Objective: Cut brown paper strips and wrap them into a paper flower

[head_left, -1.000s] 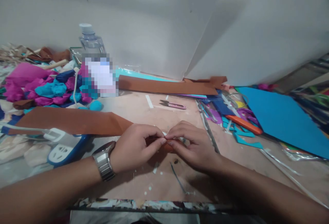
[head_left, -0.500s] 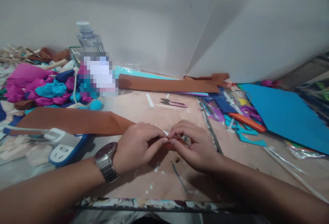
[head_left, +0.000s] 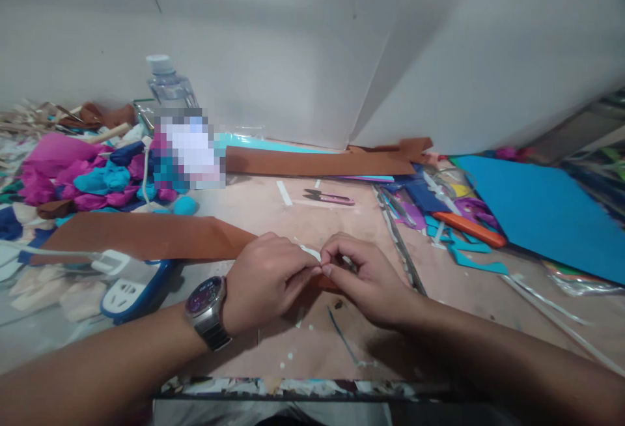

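My left hand (head_left: 271, 276), with a watch (head_left: 205, 297) on the wrist, is closed in a pinch over a small brown piece (head_left: 326, 281) just above the table. Facing it, my right hand (head_left: 368, 276) pinches at the same spot, thumb and index finger pressed together. A thin white strip (head_left: 311, 252) shows at the meeting fingertips. The fingers hide most of both things, so how they join cannot be made out. Behind the left hand lies a long brown sheet (head_left: 146, 237). Thread snips (head_left: 329, 198) with a pink handle rest beyond the hands.
A blue-and-white power strip (head_left: 124, 299) with a plugged cable sits left. Crumpled pink and blue pieces (head_left: 105, 178) and a bottle (head_left: 170, 90) stand behind it. An orange cutter (head_left: 469, 229) and a blue sheet (head_left: 556, 211) lie right. Another brown strip (head_left: 317, 162) runs along the wall.
The view has shifted slightly and the left wrist has turned, showing more of the watch face. More of the white strip shows at the fingertips. Both hands keep their pinch.
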Available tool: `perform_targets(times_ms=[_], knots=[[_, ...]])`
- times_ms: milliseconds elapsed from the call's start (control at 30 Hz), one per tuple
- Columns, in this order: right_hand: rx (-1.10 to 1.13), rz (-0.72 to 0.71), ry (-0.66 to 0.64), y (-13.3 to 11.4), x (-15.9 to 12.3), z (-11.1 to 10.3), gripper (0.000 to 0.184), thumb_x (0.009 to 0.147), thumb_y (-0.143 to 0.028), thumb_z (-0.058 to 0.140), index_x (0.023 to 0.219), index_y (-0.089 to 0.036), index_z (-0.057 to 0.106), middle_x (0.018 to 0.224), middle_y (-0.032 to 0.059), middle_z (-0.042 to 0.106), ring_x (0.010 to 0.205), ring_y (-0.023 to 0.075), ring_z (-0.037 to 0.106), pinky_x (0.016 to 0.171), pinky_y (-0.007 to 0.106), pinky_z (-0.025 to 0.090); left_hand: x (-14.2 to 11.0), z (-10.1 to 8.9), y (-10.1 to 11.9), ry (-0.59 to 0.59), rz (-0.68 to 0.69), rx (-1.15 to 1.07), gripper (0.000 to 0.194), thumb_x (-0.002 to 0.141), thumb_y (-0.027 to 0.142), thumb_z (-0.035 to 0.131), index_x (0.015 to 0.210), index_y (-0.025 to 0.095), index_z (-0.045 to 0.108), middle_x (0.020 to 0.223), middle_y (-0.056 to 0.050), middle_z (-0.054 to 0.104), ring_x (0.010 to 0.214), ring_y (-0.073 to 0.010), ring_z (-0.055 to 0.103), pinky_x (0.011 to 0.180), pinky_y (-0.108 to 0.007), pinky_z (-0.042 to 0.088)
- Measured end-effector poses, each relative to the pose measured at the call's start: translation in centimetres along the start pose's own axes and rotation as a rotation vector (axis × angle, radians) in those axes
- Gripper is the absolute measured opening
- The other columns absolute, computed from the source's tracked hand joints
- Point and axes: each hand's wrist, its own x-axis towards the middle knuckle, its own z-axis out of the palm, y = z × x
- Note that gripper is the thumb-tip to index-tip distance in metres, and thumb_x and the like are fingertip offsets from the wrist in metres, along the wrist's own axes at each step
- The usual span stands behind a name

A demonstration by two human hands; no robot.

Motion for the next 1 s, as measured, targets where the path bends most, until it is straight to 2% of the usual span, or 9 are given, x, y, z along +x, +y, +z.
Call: perform_targets(times_ms=[100,300,567,700,800,1000], knots=[[0.007,0.036,-0.034,-0.01,0.01,-0.06,0.007,0.091,-0.017,0.062,0.086,-0.019,0.066,0.083,0.0016,0.064,0.073,0.0150,0.059,0.066,0.028,0.047,-0.03,0.13,-0.01,-0.025,0.002,0.027,0.023,0.105,0.027,0.056,0.091,0.020,0.073,0.078,0.000,0.074,0.073,-0.0173,0.065,0.074,-0.035,0.041],[-0.114,-0.131,-0.050,0.43,0.08,-0.51,0.010,0.088,-0.011,0.067,0.090,-0.020,0.070,0.084,0.0037,0.065,0.081,0.0189,0.060,0.073,0.033,0.049,0.01,0.09,-0.26,-0.103,-0.049,0.050,0.023,0.104,0.023,0.056,0.088,0.018,0.073,0.080,-0.002,0.075,0.077,-0.0194,0.067,0.076,-0.036,0.042],[-0.153,-0.174,-0.069,0.41,0.21,-0.52,0.011,0.090,-0.011,0.066,0.091,-0.021,0.067,0.087,0.0042,0.067,0.085,0.0201,0.061,0.078,0.035,0.050,0.18,-0.20,-0.28,-0.154,-0.080,0.043,0.024,0.105,0.025,0.056,0.090,0.018,0.074,0.083,-0.003,0.076,0.081,-0.0218,0.069,0.078,-0.037,0.043],[-0.145,-0.116,-0.108,0.16,0.25,-0.36,0.009,0.093,-0.013,0.060,0.091,-0.020,0.064,0.089,0.0052,0.066,0.084,0.0190,0.061,0.076,0.032,0.050,0.10,-0.02,-0.27,-0.136,-0.055,0.011,0.024,0.105,0.026,0.055,0.093,0.019,0.073,0.084,-0.002,0.076,0.081,-0.0207,0.068,0.079,-0.037,0.044],[-0.067,-0.021,-0.149,0.29,0.24,-0.23,0.010,0.097,-0.017,0.056,0.091,-0.019,0.063,0.089,0.0039,0.065,0.079,0.0161,0.061,0.072,0.029,0.050,-0.01,0.10,-0.29,-0.106,-0.033,-0.004,0.025,0.106,0.028,0.055,0.092,0.019,0.072,0.082,-0.002,0.074,0.078,-0.0198,0.066,0.078,-0.036,0.043],[0.128,0.150,-0.152,0.69,0.25,-0.26,0.013,0.097,-0.026,0.062,0.088,-0.018,0.068,0.085,0.0036,0.068,0.078,0.0164,0.062,0.064,0.026,0.049,0.05,-0.06,-0.44,-0.119,-0.049,-0.024,0.023,0.106,0.027,0.053,0.096,0.019,0.072,0.085,-0.001,0.075,0.081,-0.0195,0.066,0.079,-0.036,0.043]])
